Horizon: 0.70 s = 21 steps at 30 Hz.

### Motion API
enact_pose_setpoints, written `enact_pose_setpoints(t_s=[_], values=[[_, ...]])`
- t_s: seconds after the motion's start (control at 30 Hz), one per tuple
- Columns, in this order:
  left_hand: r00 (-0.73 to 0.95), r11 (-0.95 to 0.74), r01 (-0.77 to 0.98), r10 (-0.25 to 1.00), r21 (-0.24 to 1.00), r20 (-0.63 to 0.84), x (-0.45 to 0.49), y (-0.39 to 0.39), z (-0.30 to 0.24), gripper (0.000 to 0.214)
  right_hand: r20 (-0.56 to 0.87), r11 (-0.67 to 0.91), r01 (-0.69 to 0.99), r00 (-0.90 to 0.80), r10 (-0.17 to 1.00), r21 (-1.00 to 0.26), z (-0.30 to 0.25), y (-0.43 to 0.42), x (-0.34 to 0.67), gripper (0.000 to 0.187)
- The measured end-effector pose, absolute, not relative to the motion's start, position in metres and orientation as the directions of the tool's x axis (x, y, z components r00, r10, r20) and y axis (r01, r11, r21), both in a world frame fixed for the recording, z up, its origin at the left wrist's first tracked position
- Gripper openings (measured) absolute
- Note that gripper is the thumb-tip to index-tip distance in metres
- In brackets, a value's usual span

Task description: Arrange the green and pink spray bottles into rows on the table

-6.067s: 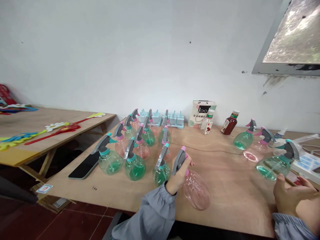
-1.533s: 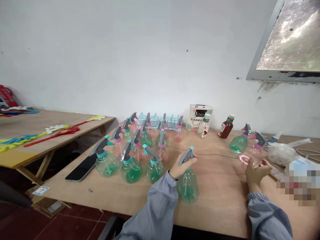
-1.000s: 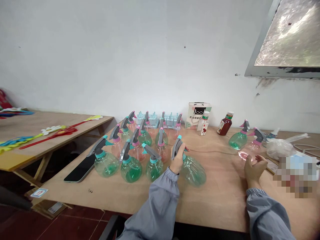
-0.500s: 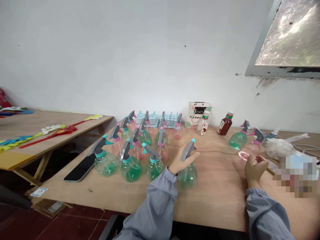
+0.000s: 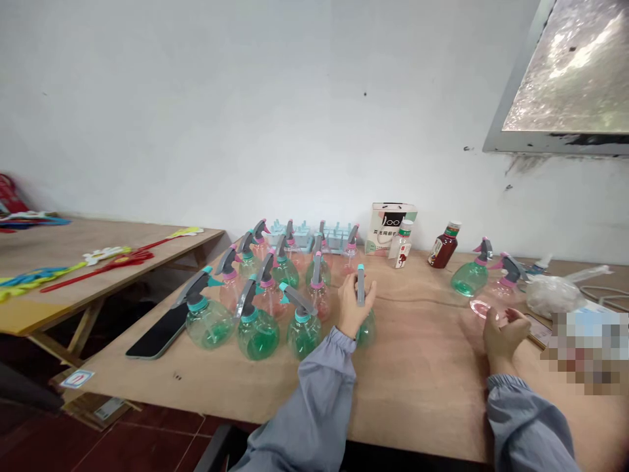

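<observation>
My left hand [image 5: 351,308] is closed around the neck of a green spray bottle [image 5: 367,331] with a grey and teal trigger head; the fingers hide part of the bottle. Just left of it stand several pink and green spray bottles, the nearest being a green spray bottle [image 5: 303,337] and a pink spray bottle [image 5: 319,301]. My right hand [image 5: 504,334] is half curled with its fingers apart and nothing seen in it. Right behind it stands a pink spray bottle [image 5: 498,292], beside another green spray bottle [image 5: 469,278].
A black phone [image 5: 157,331] lies at the wooden table's [image 5: 417,393] left side. Along the back are light-blue racks [image 5: 339,237], a paper bag [image 5: 381,229], a white-capped bottle [image 5: 401,246] and a brown bottle [image 5: 442,248]. A clear plastic bag [image 5: 553,294] lies at right.
My left hand has moved the green spray bottle left and away from me, closer to the group, and its head has turned. My right hand has hardly moved.
</observation>
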<state>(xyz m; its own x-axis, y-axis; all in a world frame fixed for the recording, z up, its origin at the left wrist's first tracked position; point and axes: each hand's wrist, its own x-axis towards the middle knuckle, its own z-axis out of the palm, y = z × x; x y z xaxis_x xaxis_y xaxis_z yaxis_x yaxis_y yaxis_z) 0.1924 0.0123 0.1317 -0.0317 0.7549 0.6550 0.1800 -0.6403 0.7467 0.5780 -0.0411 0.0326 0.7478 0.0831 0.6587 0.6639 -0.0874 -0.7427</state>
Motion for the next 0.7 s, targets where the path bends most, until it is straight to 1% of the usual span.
enact_pose_setpoints(t_s=[0.07, 0.17, 0.23, 0.3, 0.4, 0.47, 0.6, 0.7], values=[[-0.051, -0.667, 0.223, 0.721, 0.711, 0.691, 0.196, 0.016, 0.124, 0.026, 0.652, -0.094, 0.657, 0.753, 0.085, -0.748, 0.031, -0.041, 0.578, 0.044], [-0.099, -0.703, 0.305, 0.647, 0.642, 0.756, 0.201, 0.015, 0.116, 0.046, 0.636, -0.120, 0.640, 0.768, 0.073, -0.759, 0.031, -0.041, 0.578, 0.045], [-0.118, -0.706, 0.397, 0.594, 0.586, 0.796, 0.202, 0.012, 0.109, 0.060, 0.623, -0.145, 0.622, 0.781, 0.042, -0.770, 0.033, -0.040, 0.579, 0.051], [-0.116, -0.702, 0.476, 0.547, 0.529, 0.829, 0.202, 0.009, 0.101, 0.066, 0.608, -0.182, 0.599, 0.794, 0.013, -0.779, 0.037, -0.038, 0.580, 0.065], [-0.074, -0.698, 0.548, 0.508, 0.460, 0.858, 0.202, 0.007, 0.086, 0.066, 0.597, -0.238, 0.588, 0.801, 0.037, -0.773, 0.047, -0.033, 0.583, 0.088], [-0.040, -0.680, 0.584, 0.521, 0.443, 0.853, 0.203, 0.007, 0.077, 0.062, 0.582, -0.264, 0.581, 0.809, 0.085, -0.770, 0.054, -0.029, 0.585, 0.097], [-0.026, -0.608, 0.635, 0.598, 0.476, 0.801, 0.210, 0.013, 0.069, 0.048, 0.504, -0.287, 0.533, 0.846, 0.174, -0.796, 0.056, -0.024, 0.584, 0.097], [-0.089, -0.495, 0.695, 0.661, 0.522, 0.745, 0.219, 0.023, 0.071, 0.044, 0.512, -0.275, 0.539, 0.842, 0.168, -0.796, 0.049, -0.024, 0.576, 0.094]])
